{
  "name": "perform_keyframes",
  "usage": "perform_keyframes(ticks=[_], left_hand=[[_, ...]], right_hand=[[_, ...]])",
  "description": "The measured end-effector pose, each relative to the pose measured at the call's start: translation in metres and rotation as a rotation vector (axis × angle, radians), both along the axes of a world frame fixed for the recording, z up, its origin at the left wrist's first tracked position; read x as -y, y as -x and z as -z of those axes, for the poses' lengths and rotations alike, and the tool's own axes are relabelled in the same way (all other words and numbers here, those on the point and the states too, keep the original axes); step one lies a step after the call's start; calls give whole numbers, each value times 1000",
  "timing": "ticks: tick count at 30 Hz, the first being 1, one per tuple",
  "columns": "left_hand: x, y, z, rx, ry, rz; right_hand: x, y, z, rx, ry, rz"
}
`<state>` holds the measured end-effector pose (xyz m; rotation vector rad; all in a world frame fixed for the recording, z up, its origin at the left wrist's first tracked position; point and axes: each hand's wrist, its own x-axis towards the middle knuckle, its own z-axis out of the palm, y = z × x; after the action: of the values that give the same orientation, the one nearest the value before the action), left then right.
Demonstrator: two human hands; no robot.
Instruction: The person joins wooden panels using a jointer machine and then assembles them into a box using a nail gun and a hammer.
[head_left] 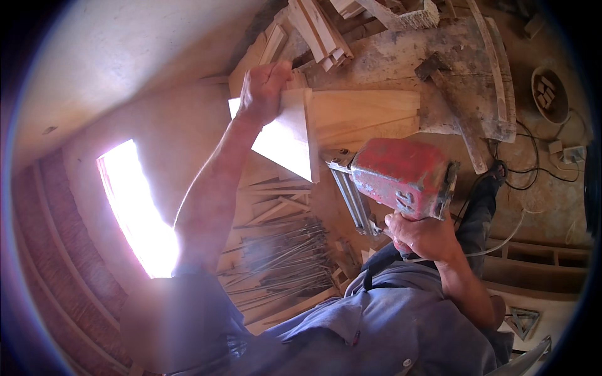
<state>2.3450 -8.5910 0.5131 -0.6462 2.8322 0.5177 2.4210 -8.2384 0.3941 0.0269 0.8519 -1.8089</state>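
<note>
My right hand (423,237) is wrapped round the handle of a worn red nail gun (401,169). The gun's metal nose and magazine point left, close to the edge of a pale wooden panel (285,144); whether they touch I cannot tell. Up at the panel's far edge, my left hand (264,91) is closed on the wood, its fingertips partly hidden. Strong light washes out the panel's face. A narrow board runs along its right edge, and behind it a wide light board (367,113) extends right over the workbench (389,59).
A hammer (454,113) lies across the bench, its handle overhanging the near edge. Wood strips (320,31) are stacked at the back. Thin rods (282,257) and offcuts cover the floor below. A bucket of blocks (549,94) and a black cable (536,169) are at right.
</note>
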Motion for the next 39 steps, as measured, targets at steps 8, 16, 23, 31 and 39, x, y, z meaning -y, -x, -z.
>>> perform_keyframes(ticks=[8, 16, 23, 31, 39], left_hand=[[5, -5, 1, -33, -22, -5], [7, -5, 1, -50, -14, 93], [5, -5, 0, -56, -24, 20], [-7, 0, 0, -17, 36, -19], [-19, -5, -6, -105, 128, 35]], right_hand=[[1, -9, 3, 6, -25, -16], [-8, -32, -4, -48, 1, -9], [-2, -52, 5, -40, -7, -16], [-21, -50, 18, 69, -128, 48], [-48, 46, 20, -552, -449, 136]])
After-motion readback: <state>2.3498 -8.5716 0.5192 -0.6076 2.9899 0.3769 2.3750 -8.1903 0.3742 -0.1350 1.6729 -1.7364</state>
